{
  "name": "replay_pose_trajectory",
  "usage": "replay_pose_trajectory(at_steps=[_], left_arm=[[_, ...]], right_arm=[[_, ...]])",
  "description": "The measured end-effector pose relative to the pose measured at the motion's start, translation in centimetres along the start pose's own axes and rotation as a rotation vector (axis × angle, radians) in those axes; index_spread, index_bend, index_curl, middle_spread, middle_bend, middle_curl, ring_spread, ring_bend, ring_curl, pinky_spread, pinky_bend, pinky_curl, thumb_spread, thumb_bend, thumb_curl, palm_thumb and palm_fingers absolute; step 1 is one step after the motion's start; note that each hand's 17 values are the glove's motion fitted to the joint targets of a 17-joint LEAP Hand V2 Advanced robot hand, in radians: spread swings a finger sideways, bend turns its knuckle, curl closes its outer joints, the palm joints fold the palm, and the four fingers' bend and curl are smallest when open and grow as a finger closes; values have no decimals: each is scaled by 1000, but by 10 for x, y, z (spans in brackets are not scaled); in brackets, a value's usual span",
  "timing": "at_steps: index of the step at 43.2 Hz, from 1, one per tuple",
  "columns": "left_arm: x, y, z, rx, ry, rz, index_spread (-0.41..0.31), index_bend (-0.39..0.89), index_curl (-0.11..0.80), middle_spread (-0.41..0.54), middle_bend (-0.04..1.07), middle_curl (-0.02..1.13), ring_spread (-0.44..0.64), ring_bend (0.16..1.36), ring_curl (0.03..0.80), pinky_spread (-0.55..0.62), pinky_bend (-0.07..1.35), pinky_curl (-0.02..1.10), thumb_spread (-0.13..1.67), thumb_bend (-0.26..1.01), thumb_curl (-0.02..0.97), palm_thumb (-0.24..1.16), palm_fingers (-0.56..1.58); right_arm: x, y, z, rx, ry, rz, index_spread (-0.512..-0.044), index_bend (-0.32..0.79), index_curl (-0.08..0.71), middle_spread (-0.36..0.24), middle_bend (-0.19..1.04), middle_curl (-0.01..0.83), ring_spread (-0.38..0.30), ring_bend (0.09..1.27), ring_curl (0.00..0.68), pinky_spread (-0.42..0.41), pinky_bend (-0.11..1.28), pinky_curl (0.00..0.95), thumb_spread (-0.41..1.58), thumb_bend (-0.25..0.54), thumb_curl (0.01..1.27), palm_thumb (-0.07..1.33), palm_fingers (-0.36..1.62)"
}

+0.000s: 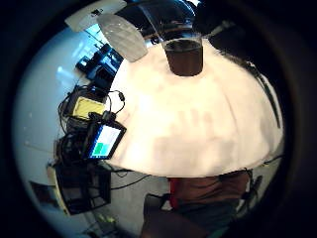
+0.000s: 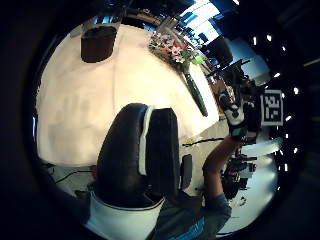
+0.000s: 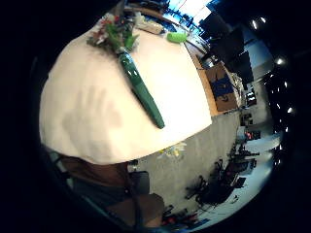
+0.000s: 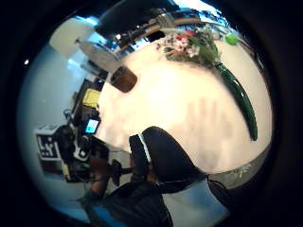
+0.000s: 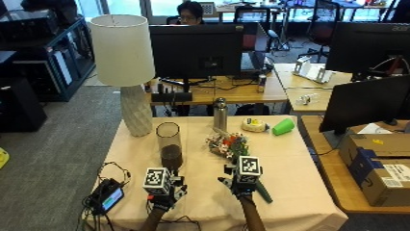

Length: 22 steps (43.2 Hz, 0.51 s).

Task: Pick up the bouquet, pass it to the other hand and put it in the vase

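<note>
Bouquet (image 5: 238,153) laid flat on table (image 5: 291,159), beside vase (image 5: 170,152), untouched. Left hand (image 5: 164,192) and right hand (image 5: 240,185) raised over table, nothing gripped; finger positions cannot be told.

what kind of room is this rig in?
Most likely an open-plan office or lab. Beyond the cloth-covered table with the glass vase and bouquet, there are desks carrying dark monitors, office chairs at the back, and grey carpet on the floor.
</note>
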<state>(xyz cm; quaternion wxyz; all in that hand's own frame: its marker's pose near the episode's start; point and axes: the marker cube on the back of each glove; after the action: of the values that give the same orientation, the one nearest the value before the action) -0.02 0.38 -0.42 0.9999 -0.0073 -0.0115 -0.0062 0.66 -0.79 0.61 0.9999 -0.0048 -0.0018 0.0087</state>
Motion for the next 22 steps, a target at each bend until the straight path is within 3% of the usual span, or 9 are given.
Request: replay_pose_trajectory(at_steps=[4,9,17,22], left_arm=[[0,2,-2,-9,-16,-8,-63,133,69,55,185,93,169,429,120,233,418,138,645,35,47,77,363],[5,2,0,-19,12,-4,-80,140,111,69,186,143,219,464,163,296,440,190,860,18,83,77,328],[3,0,4,-13,-1,-1,-95,143,161,79,187,192,257,493,196,341,451,231,1032,-12,133,74,300],[-1,-2,13,-15,-3,-15,-99,143,184,82,183,213,268,503,209,356,458,251,1082,-17,158,69,287]], right_arm=[[18,-17,12,-49,-5,44,-255,127,68,19,195,77,104,219,59,175,472,150,601,168,100,327,171],[45,-37,29,-164,-1,115,-324,117,94,41,178,107,145,213,85,232,546,211,777,138,135,353,47],[85,-67,71,-288,-59,203,-375,77,94,67,149,127,192,198,101,276,654,267,887,61,176,355,-140],[64,-36,20,-288,-227,105,-389,80,92,74,137,130,209,204,116,286,685,288,916,21,197,363,-171]])
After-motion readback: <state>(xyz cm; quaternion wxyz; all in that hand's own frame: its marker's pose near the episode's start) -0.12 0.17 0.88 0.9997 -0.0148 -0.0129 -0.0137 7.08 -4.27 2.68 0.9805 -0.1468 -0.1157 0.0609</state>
